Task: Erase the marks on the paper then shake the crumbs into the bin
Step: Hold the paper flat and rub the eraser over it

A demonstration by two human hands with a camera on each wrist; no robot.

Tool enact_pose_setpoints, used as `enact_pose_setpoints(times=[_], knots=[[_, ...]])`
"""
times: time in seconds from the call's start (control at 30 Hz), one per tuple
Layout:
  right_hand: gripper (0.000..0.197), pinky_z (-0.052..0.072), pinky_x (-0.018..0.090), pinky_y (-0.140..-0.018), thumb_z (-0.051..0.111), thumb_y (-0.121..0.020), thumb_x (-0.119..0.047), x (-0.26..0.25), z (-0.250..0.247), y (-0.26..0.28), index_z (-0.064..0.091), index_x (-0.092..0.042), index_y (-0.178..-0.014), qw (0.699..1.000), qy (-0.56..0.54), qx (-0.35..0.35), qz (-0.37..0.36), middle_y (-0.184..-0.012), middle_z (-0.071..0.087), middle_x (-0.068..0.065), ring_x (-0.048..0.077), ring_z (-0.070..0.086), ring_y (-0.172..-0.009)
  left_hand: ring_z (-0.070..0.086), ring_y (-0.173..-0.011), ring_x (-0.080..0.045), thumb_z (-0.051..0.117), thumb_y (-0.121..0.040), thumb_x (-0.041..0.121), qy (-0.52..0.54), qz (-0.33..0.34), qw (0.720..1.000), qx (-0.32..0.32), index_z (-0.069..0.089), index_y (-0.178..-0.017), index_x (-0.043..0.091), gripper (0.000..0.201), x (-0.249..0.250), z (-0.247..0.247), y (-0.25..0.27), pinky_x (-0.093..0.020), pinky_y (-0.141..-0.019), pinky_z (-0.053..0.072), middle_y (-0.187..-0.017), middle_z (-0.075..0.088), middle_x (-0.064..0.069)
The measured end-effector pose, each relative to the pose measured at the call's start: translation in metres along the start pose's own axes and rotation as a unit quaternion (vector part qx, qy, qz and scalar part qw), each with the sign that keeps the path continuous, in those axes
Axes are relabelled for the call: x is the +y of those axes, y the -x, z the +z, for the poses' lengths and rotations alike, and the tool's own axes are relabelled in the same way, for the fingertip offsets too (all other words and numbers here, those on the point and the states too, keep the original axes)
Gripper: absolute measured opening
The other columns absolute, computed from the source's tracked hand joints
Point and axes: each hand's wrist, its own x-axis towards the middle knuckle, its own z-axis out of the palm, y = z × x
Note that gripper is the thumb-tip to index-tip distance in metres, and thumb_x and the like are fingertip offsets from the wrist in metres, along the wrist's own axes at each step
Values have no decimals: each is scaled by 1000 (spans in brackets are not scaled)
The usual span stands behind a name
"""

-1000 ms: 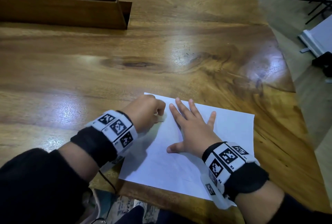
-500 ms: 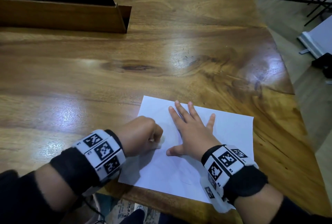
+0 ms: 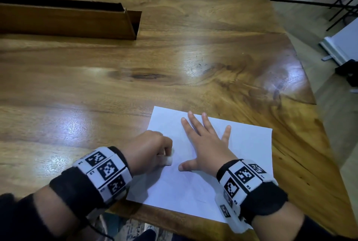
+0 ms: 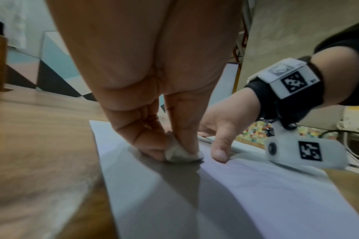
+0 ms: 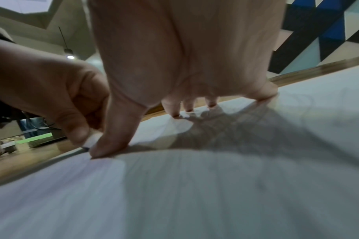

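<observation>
A white sheet of paper (image 3: 249,153) lies near the front edge of the wooden table (image 3: 174,57). My left hand (image 3: 153,149) pinches a small white eraser (image 3: 169,160) and presses it on the paper's left part; the left wrist view shows the eraser (image 4: 182,153) between thumb and fingers, touching the sheet (image 4: 256,194). My right hand (image 3: 205,147) lies flat on the paper with fingers spread, holding it down. In the right wrist view its fingertips (image 5: 175,111) rest on the sheet (image 5: 194,194), and faint pencil lines show there. No bin is in view.
A long wooden box (image 3: 67,20) stands at the table's back left. The table's right edge drops to the floor, where a white object (image 3: 341,45) and black chair legs (image 3: 341,8) stand.
My left hand has slid the eraser back toward me along the paper's left part. The right hand has stayed flat on the sheet.
</observation>
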Motion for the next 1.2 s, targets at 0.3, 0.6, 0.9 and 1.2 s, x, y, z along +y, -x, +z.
enact_pose_setpoints(times=[0.3, 0.6, 0.9, 1.2], knots=[[128, -15, 37, -113, 78, -71, -48, 22, 3, 10, -16, -11, -149, 997, -71, 33, -12, -151, -35, -2, 10, -30, -139, 51, -73, -23, 54, -79, 4, 192, -80, 966, 150, 56, -90, 0, 12, -15, 18, -4, -27, -66, 43, -84, 52, -11], [124, -13, 37, -117, 73, -73, -54, 5, 11, 12, -17, -16, -150, 996, -61, 57, -22, -154, -32, 0, 15, -29, -141, 59, -83, -14, 55, -74, 0, 120, -66, 984, 118, 67, -78, 2, 12, -22, 13, 9, -9, -75, 37, -100, 62, -14], [126, -9, 38, -118, 74, -70, -57, 4, 9, 11, -16, -21, -151, 997, -36, 71, -2, -156, -27, -3, 16, -24, -143, 56, -79, -25, 68, -77, 27, 50, -90, 980, 170, 66, -92, 13, 21, 10, -20, -56, -30, -72, 44, -84, 60, -7], [126, -8, 40, -118, 74, -71, -56, 2, 8, 10, -18, -20, -150, 997, -27, 70, 4, -156, -28, -1, 18, -24, -144, 48, -72, -17, 68, -77, 20, 12, -70, 993, 95, 66, -86, 10, 14, 13, -32, -67, -21, -60, 32, -76, 56, -1]])
